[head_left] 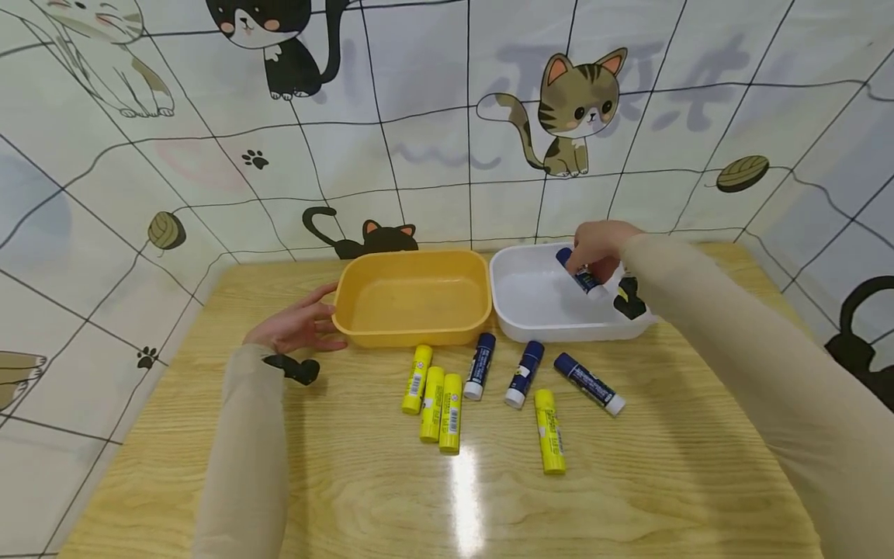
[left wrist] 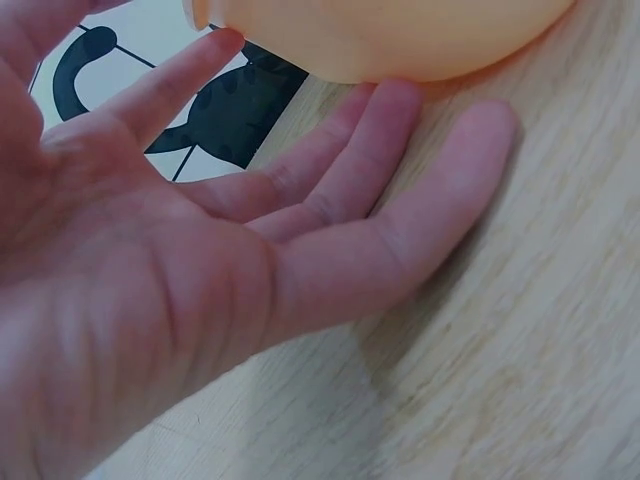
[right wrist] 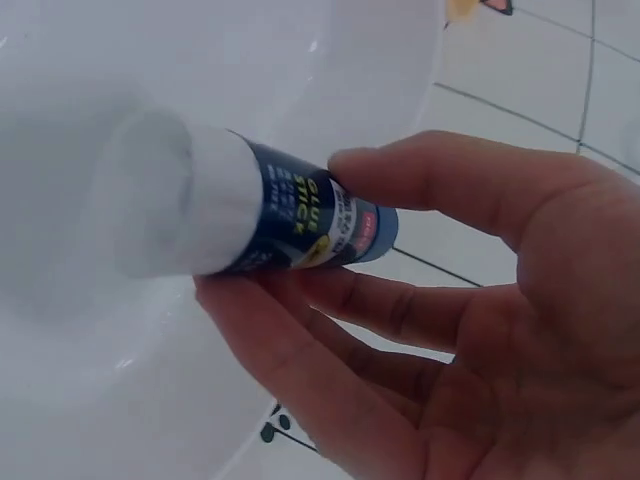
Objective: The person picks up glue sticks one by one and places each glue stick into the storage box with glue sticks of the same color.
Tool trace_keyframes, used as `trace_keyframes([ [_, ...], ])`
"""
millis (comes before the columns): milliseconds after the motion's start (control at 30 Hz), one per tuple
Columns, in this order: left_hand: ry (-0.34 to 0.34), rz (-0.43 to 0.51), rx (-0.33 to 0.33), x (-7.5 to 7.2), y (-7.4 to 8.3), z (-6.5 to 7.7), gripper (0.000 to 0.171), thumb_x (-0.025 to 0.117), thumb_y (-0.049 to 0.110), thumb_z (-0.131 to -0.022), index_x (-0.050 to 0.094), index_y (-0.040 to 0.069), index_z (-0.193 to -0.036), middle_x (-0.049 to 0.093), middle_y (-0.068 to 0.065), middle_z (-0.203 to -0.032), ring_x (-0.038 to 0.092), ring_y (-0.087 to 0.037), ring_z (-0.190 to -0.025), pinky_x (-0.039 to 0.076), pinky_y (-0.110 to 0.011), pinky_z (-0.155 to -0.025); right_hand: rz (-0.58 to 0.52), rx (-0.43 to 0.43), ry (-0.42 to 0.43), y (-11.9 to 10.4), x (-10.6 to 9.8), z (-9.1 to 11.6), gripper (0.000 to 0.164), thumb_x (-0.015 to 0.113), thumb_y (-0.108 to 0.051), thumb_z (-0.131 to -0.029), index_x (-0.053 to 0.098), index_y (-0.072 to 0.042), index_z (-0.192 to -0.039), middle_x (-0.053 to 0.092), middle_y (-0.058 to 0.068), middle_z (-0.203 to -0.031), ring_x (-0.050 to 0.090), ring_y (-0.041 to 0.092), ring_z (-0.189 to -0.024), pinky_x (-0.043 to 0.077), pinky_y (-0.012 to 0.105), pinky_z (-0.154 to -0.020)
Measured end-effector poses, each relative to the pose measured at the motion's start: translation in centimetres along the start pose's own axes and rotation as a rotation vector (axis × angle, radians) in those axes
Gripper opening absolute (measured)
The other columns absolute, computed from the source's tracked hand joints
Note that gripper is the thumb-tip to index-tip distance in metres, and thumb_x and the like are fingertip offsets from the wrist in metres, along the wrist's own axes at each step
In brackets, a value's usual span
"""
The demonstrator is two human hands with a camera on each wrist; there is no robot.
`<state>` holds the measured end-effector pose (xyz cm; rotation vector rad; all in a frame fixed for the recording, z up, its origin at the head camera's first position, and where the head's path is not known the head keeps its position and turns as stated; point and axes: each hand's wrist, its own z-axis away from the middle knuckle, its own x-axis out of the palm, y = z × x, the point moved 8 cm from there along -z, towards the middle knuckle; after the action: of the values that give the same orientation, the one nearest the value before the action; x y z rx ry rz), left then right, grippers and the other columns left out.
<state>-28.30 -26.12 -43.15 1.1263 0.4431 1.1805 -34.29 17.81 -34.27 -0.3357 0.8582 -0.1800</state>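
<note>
Over the white basin (head_left: 538,318), my right hand (head_left: 599,247) grips a dark blue glue stick (right wrist: 290,210) with a white end, pinched between thumb and fingers. The glue stick tilts inside the basin's rim in the head view. My left hand (head_left: 300,322) rests at the left side of the yellow basin (head_left: 412,339), its fingers relaxed and fingertips at the basin wall (left wrist: 400,50). In front of the basins lie three dark blue glue sticks, one below the yellow basin's right corner (head_left: 479,366), and several yellow glue sticks (head_left: 450,413).
The two basins stand side by side at the back of the wooden table (head_left: 349,481). A lone yellow glue stick (head_left: 549,432) lies nearer the front. A cat-patterned cloth (head_left: 433,155) hangs behind and along both sides.
</note>
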Motion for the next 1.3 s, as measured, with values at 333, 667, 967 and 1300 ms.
trace_keyframes([
  [333, 0.011, 0.005, 0.008, 0.1, -0.3, -0.6, 0.063, 0.042, 0.009, -0.103, 0.011, 0.027, -0.155, 0.046, -0.012, -0.127, 0.058, -0.03, -0.11, 0.041, -0.059, -0.096, 0.093, 0.131, -0.033, 3.0, 1.3, -2.2, 0.034, 0.062, -0.017, -0.086, 0.057, 0.011, -0.106, 0.067, 0.016, -0.085, 0.068, 0.019, -0.071, 0.052, 0.025, -0.067],
  [667, 0.022, 0.015, 0.004, 0.2, -0.2, -0.6, 0.061, 0.043, 0.008, -0.103, 0.015, 0.028, -0.154, 0.043, -0.015, -0.13, 0.057, -0.031, -0.11, 0.04, -0.059, -0.097, 0.152, 0.228, 0.025, 4.9, 0.6, -2.5, 0.015, 0.066, -0.017, -0.08, 0.063, -0.004, -0.074, 0.056, 0.0, -0.067, 0.048, 0.013, -0.063, 0.039, 0.024, -0.062],
  [967, 0.03, -0.005, -0.001, 0.0, 0.0, -0.3, 0.062, 0.045, 0.009, -0.102, 0.016, 0.029, -0.153, 0.048, -0.013, -0.126, 0.057, -0.031, -0.11, 0.041, -0.058, -0.097, 0.057, 0.193, 0.052, 4.7, 0.0, -2.0, 0.033, 0.062, -0.016, -0.084, 0.059, 0.013, -0.1, 0.064, 0.018, -0.086, 0.064, 0.016, -0.064, 0.049, 0.022, -0.063],
  [1300, 0.018, -0.001, 0.004, 0.0, 0.0, -0.3, 0.062, 0.043, 0.008, -0.102, 0.014, 0.028, -0.153, 0.049, -0.012, -0.123, 0.057, -0.031, -0.109, 0.04, -0.059, -0.098, -0.098, 0.092, 0.057, 4.3, -1.1, 0.2, 0.038, 0.062, -0.019, -0.092, 0.052, 0.014, -0.107, 0.06, 0.023, -0.09, 0.065, 0.022, -0.07, 0.057, 0.029, -0.068],
])
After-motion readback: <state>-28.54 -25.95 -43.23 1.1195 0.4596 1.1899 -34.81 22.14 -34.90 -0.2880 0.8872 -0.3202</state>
